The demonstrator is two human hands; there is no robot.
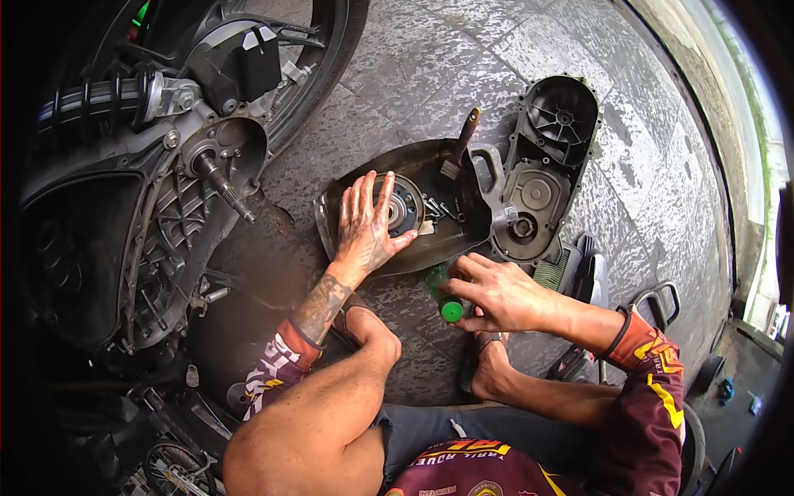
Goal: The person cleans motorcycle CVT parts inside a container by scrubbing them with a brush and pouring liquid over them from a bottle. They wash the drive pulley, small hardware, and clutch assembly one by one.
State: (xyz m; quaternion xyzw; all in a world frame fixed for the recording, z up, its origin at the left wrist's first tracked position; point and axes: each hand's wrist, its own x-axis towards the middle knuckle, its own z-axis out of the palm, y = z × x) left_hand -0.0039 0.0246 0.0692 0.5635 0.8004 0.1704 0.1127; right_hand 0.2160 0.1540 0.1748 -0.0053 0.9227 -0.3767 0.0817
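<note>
A round metal part (403,207) with a ringed centre lies in a dark, curved pan (413,165). My left hand (364,225), its fingers spread, rests on the part's left side. Small bolts (438,207) lie in the pan just right of the part. My right hand (500,291) holds a green bottle (438,285) with a green cap (452,311), below the pan's lower edge. A brush (461,145) leans in the pan's upper right, bristles down.
At the left stands a motorcycle engine (165,215) with a protruding shaft (223,188), below a wheel (331,74). A metal casing cover (550,165) lies right of the pan. My feet (492,368) are close below the pan, and tools (591,277) lie at the right.
</note>
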